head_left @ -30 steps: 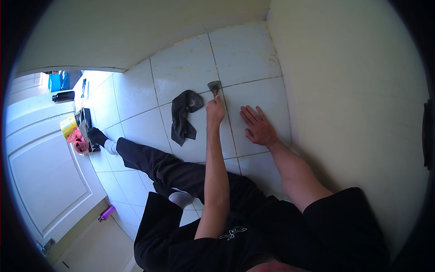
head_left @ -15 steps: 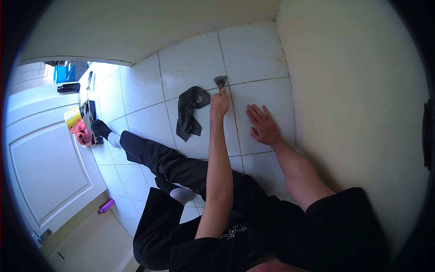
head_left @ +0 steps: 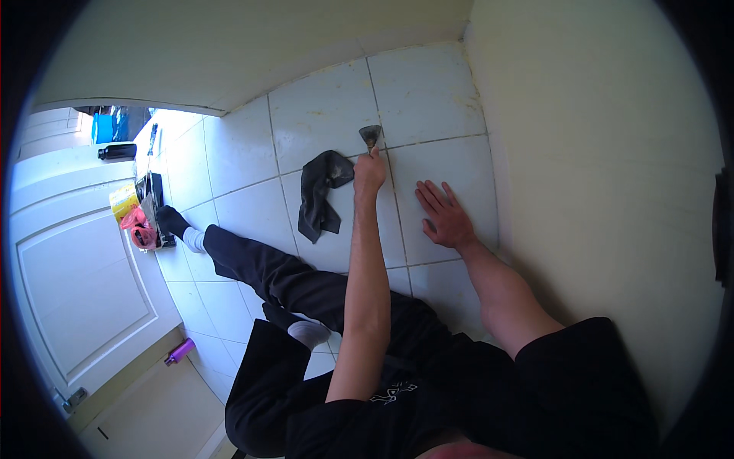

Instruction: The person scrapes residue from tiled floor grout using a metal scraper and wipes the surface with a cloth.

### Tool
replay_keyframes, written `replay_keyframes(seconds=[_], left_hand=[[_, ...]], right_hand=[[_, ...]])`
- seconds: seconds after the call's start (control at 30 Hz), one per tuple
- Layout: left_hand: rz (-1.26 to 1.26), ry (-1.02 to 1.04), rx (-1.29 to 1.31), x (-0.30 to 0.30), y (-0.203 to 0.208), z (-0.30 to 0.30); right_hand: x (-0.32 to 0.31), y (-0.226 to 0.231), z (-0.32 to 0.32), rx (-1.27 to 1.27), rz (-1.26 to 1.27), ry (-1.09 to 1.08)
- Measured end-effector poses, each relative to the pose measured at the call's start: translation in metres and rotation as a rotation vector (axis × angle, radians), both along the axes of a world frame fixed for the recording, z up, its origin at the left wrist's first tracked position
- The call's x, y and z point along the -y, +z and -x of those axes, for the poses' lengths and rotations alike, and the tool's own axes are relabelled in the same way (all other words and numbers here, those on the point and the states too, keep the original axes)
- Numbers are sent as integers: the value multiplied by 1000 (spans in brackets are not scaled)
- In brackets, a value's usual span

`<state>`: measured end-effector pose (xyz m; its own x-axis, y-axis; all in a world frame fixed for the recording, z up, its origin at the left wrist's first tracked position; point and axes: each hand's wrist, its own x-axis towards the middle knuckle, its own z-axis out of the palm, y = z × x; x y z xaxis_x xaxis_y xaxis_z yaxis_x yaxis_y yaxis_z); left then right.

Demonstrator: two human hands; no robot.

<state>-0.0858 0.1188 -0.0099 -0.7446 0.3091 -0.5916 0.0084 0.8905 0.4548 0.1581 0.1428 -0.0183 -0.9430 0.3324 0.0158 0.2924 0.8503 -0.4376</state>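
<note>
My left hand [head_left: 370,174] is closed round the handle of a scraper [head_left: 370,135], its wide dark blade lying near a tile joint on the white floor. Flat on a tile to the right of it rests my right hand [head_left: 446,222], fingers spread and holding nothing. A crumpled dark grey cloth [head_left: 315,200] with a pale smudge lies just left of my left hand. Yellowish marks [head_left: 468,101] show on the far tiles along the wall's foot. Most of the scraper's handle is hidden in my grip.
A cream wall [head_left: 604,183] rises close on the right, and another wall [head_left: 252,57] bounds the far side. To the left are a white panelled door [head_left: 84,283], a red plastic bag [head_left: 139,229], a yellow package [head_left: 123,200], a black bottle [head_left: 117,151] and a purple bottle [head_left: 180,350].
My left hand and the scraper have shifted very slightly to the left. My right hand stays in place on the tile, and the cloth lies as before.
</note>
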Motion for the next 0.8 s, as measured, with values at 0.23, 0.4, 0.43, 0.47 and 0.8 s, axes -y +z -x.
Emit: replay_keyframes(seconds=[0.23, 0.4, 0.43, 0.47, 0.8], left_hand=[[-6, -51, 41, 16, -9, -20], [8, 9, 50, 19, 5, -35], [10, 15, 44, 21, 4, -30], [8, -4, 45, 20, 3, -24], [-32, -62, -45, -1, 1, -3]], right_hand=[[-1, -1, -1, 18, 4, 3], [-1, -3, -4, 17, 7, -3], [0, -1, -2, 11, 9, 2], [1, 0, 0, 5, 9, 3], [1, 1, 0, -9, 3, 7]])
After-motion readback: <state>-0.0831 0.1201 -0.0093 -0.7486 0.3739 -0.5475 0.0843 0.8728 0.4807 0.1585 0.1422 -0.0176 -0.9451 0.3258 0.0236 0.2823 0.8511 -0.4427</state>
